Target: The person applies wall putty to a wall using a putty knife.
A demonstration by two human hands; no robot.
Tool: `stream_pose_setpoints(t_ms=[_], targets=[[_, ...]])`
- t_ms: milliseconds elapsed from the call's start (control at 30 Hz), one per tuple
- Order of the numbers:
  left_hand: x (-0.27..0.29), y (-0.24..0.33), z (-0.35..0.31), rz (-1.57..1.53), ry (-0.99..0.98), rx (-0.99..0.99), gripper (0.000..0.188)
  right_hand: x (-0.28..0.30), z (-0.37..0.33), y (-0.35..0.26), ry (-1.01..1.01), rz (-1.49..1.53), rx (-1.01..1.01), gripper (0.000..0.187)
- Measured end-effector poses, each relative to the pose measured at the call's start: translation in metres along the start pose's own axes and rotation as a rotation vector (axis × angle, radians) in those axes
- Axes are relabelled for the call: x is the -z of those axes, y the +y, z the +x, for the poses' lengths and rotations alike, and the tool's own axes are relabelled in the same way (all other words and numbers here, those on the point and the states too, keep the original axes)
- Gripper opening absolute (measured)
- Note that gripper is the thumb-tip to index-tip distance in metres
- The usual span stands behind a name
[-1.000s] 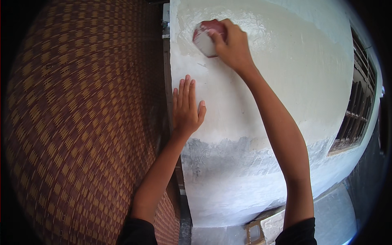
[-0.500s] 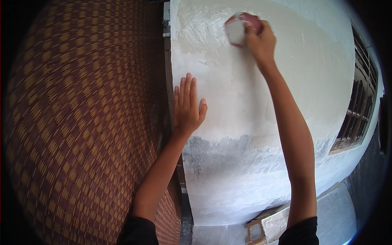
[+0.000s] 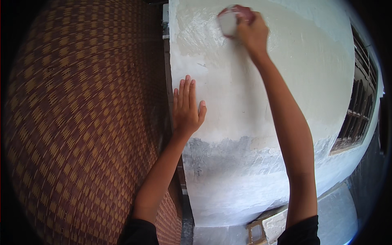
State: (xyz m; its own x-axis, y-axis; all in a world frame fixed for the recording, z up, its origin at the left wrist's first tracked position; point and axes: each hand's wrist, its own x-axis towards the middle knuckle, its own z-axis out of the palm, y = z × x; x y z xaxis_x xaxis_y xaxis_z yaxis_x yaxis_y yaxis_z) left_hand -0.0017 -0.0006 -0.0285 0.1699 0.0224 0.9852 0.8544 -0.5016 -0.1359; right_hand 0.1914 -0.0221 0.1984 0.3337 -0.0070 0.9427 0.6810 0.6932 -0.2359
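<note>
My right hand [image 3: 254,36] is raised high on the pale wall [image 3: 228,94], its fingers closed around a flat, rounded red tool [image 3: 245,13] with a whitish patch on its face. That tool is against or very near the wall's wet, shiny coating; motion blurs it, and its exact kind cannot be made out. Lower down and to the left, my left hand [image 3: 188,108] lies flat on the wall near its left edge, fingers stretched out and holding nothing.
A brown and tan woven panel [image 3: 90,122] fills the left side, close to my left forearm. At the right is a window with dark bars [image 3: 355,102]. Below are a grey patch on the wall [image 3: 212,157] and a wooden frame [image 3: 256,232] near a whitish board [image 3: 275,224].
My right hand has moved up and slightly left across the wall with the red tool. The left hand stays in nearly the same spot.
</note>
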Motion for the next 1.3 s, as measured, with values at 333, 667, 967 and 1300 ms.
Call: stream_pose_setpoints(t_ms=[333,667,967,1300], targets=[[-0.004,0.004,0.001,0.003,0.011,-0.004,0.065,-0.002,-0.014,-0.008,-0.112,0.235,0.147,0.036],[0.000,0.002,-0.001,0.025,0.011,-0.006,0.065,0.034,0.026,0.023,0.237,0.174,-0.307,0.037],[-0.003,0.000,-0.005,0.027,-0.008,0.010,0.065,0.014,-0.041,0.000,-0.182,0.104,0.249,0.037],[-0.005,0.005,-0.002,0.045,-0.004,0.014,0.065,0.049,-0.003,0.034,0.095,0.351,-0.147,0.036]])
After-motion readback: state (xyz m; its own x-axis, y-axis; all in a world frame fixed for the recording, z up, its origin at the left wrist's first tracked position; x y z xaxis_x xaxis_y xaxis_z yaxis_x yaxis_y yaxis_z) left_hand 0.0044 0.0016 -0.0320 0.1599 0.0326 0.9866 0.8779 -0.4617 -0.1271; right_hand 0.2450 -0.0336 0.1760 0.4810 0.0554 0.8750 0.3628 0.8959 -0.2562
